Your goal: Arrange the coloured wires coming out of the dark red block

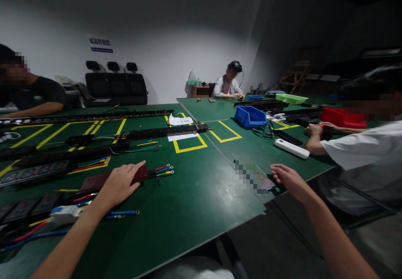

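Note:
My left hand (121, 187) lies over a dark red socket strip (91, 182) on the green table, thumb along the near edge and fingers across the far side. Out of the strip's right end run short wires (163, 170) in red, green and other colours, tipped with ring terminals. My right hand (290, 180) hovers by the table's right edge, fingers loosely bent and apart, with nothing visible in it. Just left of it lies a flat, phone-like object (265, 182), partly blurred out. Near my left forearm are a blue-and-white block (65, 214) and thick blue cables (124, 213) with lugs.
Long black socket strips (150, 132) cross the table (201, 187) between yellow tape marks. A blue bin (250, 116), a red bin (342, 118) and a white power bank (291, 148) stand to the right. People sit at the left, far side and right.

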The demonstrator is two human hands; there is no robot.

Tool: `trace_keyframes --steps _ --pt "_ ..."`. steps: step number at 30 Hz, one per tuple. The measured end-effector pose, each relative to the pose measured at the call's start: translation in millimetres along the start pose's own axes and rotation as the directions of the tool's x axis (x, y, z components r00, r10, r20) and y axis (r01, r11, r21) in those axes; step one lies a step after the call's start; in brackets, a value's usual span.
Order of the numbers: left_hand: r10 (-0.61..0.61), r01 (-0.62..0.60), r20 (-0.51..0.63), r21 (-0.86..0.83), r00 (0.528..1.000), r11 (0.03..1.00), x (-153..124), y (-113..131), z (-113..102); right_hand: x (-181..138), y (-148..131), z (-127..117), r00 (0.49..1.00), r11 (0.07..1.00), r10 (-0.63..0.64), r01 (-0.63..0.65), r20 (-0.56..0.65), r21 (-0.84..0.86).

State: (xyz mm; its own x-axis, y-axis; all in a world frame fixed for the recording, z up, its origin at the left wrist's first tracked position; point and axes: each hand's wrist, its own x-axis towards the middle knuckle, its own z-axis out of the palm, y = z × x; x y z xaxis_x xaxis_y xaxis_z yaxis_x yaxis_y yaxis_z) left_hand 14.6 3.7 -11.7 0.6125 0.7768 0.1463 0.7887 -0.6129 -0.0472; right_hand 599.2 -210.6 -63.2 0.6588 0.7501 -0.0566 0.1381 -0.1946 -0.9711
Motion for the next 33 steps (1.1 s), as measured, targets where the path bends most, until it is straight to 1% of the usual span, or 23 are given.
trace_keyframes --steps 2,3,4,6,8,10,12,14,17,20,26,29,33 --pt "-0.001 0.001 0.010 -0.007 1.000 1.000 0.2 0.1 -0.2 -2.8 -4.8 -2.3 0.999 1.000 0.007 -0.008 0.042 0.020" --pt "-0.001 0.001 0.015 -0.011 1.000 1.000 0.2 0.2 -0.3 -4.7 -8.2 -3.0 0.997 1.000 0.011 -0.011 0.073 -0.004" --pt "0.000 0.000 0.018 -0.015 1.000 1.000 0.2 0.2 -0.4 -6.7 -12.4 -3.6 0.993 0.998 0.024 -0.018 0.116 -0.056" --pt "0.003 -0.003 0.019 -0.021 1.000 1.000 0.2 0.2 -0.7 -9.2 -22.5 -4.2 0.974 0.975 0.077 -0.028 0.215 -0.222" --pt "0.005 -0.005 0.014 -0.023 1.000 1.000 0.4 0.2 -1.3 -8.4 -33.7 -4.1 0.940 0.913 0.146 -0.008 0.308 -0.408" --pt "0.009 -0.009 0.004 -0.028 1.000 1.000 0.7 -0.1 -1.9 -3.7 -43.6 -2.7 0.904 0.848 0.187 0.049 0.385 -0.528" --pt "0.013 -0.013 -0.005 -0.038 1.000 0.999 1.1 -0.8 -2.2 3.6 -50.3 -0.5 0.877 0.788 0.234 0.082 0.420 -0.610" --pt "0.018 -0.019 -0.016 -0.049 1.000 0.999 1.4 -2.1 -1.8 11.3 -53.6 1.5 0.861 0.732 0.281 0.093 0.424 -0.675" --pt "0.032 -0.034 -0.042 -0.053 0.999 0.998 1.8 -4.5 -0.3 20.5 -53.1 2.4 0.843 0.694 0.299 0.130 0.448 -0.708" --pt "0.038 -0.040 -0.053 -0.055 0.998 0.998 1.9 -6.4 0.7 25.8 -48.7 1.5 0.829 0.697 0.300 0.148 0.472 -0.702" --pt "0.037 -0.039 -0.049 -0.043 0.998 0.998 1.7 -9.3 0.7 26.2 -45.0 2.9 0.850 0.680 0.275 0.158 0.449 -0.716" --pt "0.047 -0.049 -0.052 -0.050 0.998 0.998 1.4 -9.7 0.3 21.4 -53.4 2.3 0.850 0.688 0.305 0.115 0.429 -0.716" --pt "0.068 -0.073 -0.068 -0.068 0.995 0.995 1.2 -8.5 -2.5 14.4 -64.9 -2.7 0.843 0.744 0.339 0.031 0.417 -0.668"
